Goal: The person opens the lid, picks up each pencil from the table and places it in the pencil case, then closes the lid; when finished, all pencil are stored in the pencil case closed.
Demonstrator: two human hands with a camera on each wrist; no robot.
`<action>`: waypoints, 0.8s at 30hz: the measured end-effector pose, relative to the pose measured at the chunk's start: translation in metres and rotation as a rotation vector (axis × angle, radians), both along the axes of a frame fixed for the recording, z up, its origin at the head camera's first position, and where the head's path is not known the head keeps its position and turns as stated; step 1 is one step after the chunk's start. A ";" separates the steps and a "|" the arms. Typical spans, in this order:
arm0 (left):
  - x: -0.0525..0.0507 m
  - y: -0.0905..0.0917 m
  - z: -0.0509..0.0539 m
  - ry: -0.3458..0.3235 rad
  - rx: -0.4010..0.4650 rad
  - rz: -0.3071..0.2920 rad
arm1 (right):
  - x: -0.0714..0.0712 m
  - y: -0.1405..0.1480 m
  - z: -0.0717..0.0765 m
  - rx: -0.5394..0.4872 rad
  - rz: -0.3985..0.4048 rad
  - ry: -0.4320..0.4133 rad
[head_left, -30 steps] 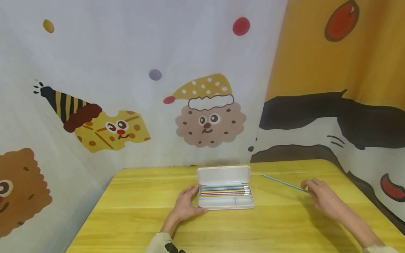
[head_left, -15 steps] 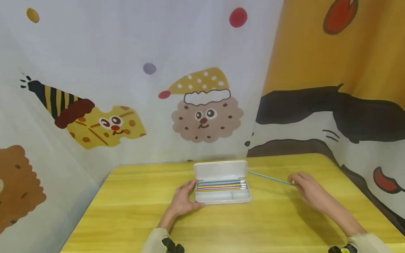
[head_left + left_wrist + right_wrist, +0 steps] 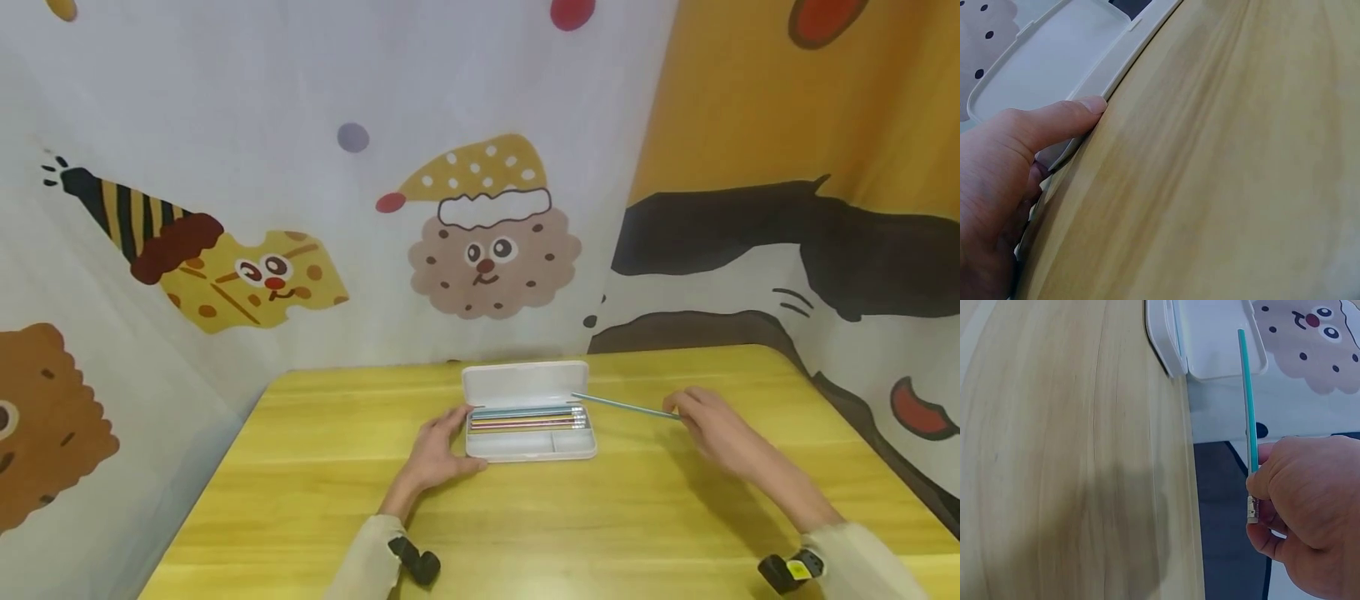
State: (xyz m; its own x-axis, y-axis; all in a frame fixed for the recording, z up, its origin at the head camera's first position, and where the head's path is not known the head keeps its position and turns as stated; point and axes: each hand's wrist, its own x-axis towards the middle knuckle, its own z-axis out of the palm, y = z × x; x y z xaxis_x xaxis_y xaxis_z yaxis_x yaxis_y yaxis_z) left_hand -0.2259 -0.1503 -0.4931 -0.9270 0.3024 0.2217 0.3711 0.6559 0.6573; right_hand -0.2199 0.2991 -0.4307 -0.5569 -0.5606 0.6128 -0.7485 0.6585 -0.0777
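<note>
A white pencil case [image 3: 508, 446] lies on the yellow wood-grain table, its lid [image 3: 525, 383] raised at the back. Several pencils [image 3: 521, 420] in blue, yellow and pink lie side by side in its rear compartment. My left hand [image 3: 435, 454] holds the case's left end, with the thumb at the front corner and the fingers farther back. In my right hand [image 3: 716, 429], a teal pencil [image 3: 626, 406] is pinched near its metal eraser end. Its far end points left, in front of the lid's right edge in the head view. The right wrist view shows the pencil [image 3: 1248, 400] above the table.
The front of the case has two bare compartments split by a divider [image 3: 552, 442]. Yellow tabletop [image 3: 525, 517] spreads around the case. A curtain [image 3: 285, 108] with cartoon figures hangs directly behind the table. Dark wrist cameras [image 3: 416, 562] sit on both sleeves.
My right hand has carried the teal pencil leftward, bringing its far end to the lid's right edge. The left hand stays at the case. The head view has tilted slightly downward.
</note>
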 end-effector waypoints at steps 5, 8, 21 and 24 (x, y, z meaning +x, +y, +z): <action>-0.001 0.000 0.004 -0.001 0.002 0.000 | -0.004 -0.010 0.004 0.007 0.017 -0.017; -0.001 0.000 0.004 0.003 -0.002 -0.008 | -0.005 -0.013 0.004 0.016 0.014 -0.035; -0.002 0.000 0.003 -0.014 -0.020 -0.007 | -0.005 -0.031 0.010 0.022 -0.019 -0.098; -0.001 0.000 0.002 -0.020 -0.021 -0.004 | -0.004 -0.037 0.010 0.027 -0.025 -0.127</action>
State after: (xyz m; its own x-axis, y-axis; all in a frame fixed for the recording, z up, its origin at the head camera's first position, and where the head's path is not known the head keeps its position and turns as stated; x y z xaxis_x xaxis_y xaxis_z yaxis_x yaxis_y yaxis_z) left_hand -0.2269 -0.1501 -0.4912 -0.9299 0.3106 0.1969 0.3609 0.6682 0.6505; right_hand -0.2243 0.2620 -0.4208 -0.6432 -0.5609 0.5213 -0.7169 0.6803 -0.1525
